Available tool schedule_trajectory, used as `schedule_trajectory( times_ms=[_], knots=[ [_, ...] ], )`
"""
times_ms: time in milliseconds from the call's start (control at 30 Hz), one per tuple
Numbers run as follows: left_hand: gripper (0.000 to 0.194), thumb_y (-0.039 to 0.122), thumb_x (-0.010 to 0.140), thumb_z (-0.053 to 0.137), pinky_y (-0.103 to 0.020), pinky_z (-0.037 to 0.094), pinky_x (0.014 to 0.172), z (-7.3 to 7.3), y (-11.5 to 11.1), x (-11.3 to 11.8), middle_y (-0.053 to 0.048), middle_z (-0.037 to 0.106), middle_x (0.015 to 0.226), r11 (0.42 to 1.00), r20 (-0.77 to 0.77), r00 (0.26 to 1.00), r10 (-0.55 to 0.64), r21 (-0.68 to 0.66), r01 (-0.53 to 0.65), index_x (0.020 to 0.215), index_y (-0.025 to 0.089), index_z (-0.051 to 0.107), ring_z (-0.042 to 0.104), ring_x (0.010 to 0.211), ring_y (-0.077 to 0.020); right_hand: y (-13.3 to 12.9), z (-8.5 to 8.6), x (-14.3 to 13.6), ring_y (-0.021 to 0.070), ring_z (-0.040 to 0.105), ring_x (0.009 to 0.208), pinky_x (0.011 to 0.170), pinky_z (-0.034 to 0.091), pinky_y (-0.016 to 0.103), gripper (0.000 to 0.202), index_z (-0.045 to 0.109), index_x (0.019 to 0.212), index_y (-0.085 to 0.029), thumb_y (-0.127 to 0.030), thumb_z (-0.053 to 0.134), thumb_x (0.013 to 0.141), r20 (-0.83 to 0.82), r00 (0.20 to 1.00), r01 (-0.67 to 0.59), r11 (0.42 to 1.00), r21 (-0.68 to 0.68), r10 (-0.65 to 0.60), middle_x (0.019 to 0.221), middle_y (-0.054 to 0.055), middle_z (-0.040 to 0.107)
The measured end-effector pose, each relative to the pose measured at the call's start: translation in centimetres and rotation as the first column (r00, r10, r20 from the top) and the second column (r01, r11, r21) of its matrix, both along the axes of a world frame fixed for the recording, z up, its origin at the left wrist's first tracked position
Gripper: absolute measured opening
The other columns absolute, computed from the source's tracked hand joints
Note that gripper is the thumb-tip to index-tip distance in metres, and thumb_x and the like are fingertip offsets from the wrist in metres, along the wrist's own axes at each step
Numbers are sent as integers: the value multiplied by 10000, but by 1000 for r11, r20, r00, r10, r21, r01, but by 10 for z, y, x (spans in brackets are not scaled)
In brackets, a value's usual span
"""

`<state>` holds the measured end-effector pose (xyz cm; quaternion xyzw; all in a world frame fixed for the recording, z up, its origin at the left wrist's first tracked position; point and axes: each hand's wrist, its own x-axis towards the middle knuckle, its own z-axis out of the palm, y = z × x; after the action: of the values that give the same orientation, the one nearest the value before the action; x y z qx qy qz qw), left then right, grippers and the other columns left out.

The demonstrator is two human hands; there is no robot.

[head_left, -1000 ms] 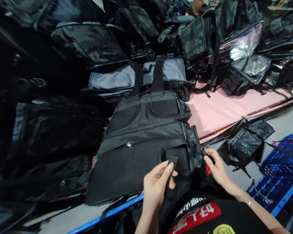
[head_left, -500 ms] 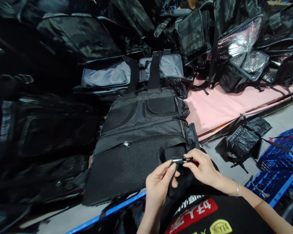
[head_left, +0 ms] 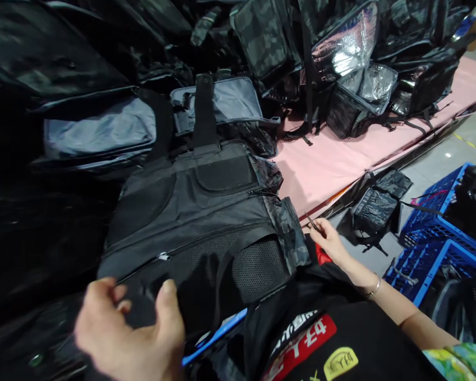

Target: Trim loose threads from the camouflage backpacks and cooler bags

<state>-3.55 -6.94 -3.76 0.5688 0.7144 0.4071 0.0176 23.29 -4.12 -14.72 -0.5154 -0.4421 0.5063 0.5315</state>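
A black backpack (head_left: 186, 196) lies spread out, its mesh back panel and padded upper part facing up. A white zipper pull (head_left: 164, 256) sits on the long zipper across it, and a loose black strap (head_left: 232, 254) curves over the mesh. My left hand (head_left: 130, 333) hovers over the lower left corner, thumb and fingers apart, holding nothing. By the backpack's right side, my right hand (head_left: 327, 241) is closed on slim pointed thread snips (head_left: 311, 221), tips up and to the left; most of the tool is hidden by my fingers. Something red (head_left: 322, 255) shows under that hand.
Camouflage bags with grey linings (head_left: 107, 124) stand behind, and silver-lined bags (head_left: 351, 58) at the back right. A pink cloth-covered table (head_left: 321, 164) runs rightward. On the floor are a small camouflage bag (head_left: 376, 209) and blue crates (head_left: 428, 238).
My left hand has let go of the strap end and moved left and nearer. My right hand has drawn up and away with the snips. The view has shifted right.
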Motion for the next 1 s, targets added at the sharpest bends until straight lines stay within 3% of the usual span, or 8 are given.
schedule_trajectory(
  times_ms=[100,233,367,467,700,867,900,1000],
  knots=[
    [339,390,811,530,-308,469,793,-10,2,27,-55,640,983,991,-23,991,-135,-17,135,1075,191,605,584,815,-171,-5,-14,-8,101,416,643,624,382,241,326,479,863,-203,-368,676,662,1,995,-99,994,-47,99,755,-39,461],
    [293,401,867,434,-241,436,649,-28,9,72,-30,652,817,864,-51,885,-463,-247,439,864,180,626,587,716,-138,-9,-29,-19,98,419,649,612,385,236,374,480,857,-206,-346,716,603,-152,985,-101,988,-120,82,782,-37,470],
    [420,496,865,383,-261,290,497,-33,24,104,-40,605,668,851,-356,830,-430,-466,241,662,179,569,558,616,-167,-11,-32,-22,121,460,677,654,416,266,372,499,879,-205,-335,702,595,-385,921,-133,976,-175,56,766,-33,505],
    [442,508,846,395,-268,224,476,-41,32,108,-41,596,630,833,-419,816,-399,-537,132,588,178,538,513,519,-155,-16,-34,-21,137,489,707,694,430,290,390,517,903,-203,-315,716,586,-419,907,-125,975,-183,37,770,-26,531],
    [458,467,843,388,-251,367,542,-58,18,73,-39,591,562,728,-18,869,-494,-555,402,547,170,572,546,532,-142,-33,-51,-18,151,499,797,763,421,306,465,518,946,-216,-319,761,564,-412,908,-156,977,-146,83,859,-12,543],
    [410,487,843,416,-222,407,478,-16,21,78,3,611,580,394,333,660,-673,-594,701,640,189,612,536,467,-113,-38,-54,-15,122,443,707,695,394,279,398,500,882,-204,-317,748,592,-376,921,-178,968,-176,100,799,-29,488],
    [384,477,843,424,-222,429,502,-9,29,82,0,635,627,404,309,636,-707,-561,722,686,192,629,556,497,-115,-37,-54,-14,117,432,691,683,389,275,393,498,870,-202,-321,748,591,-370,924,-173,970,-172,100,786,-33,478],
    [315,396,857,423,-268,474,726,-3,64,97,-45,694,872,575,-36,638,-770,-471,668,870,191,663,631,770,-173,-36,-57,-16,123,440,712,696,395,279,442,502,902,-198,-348,761,577,-388,915,-175,974,-141,108,804,-27,488]
  ],
)
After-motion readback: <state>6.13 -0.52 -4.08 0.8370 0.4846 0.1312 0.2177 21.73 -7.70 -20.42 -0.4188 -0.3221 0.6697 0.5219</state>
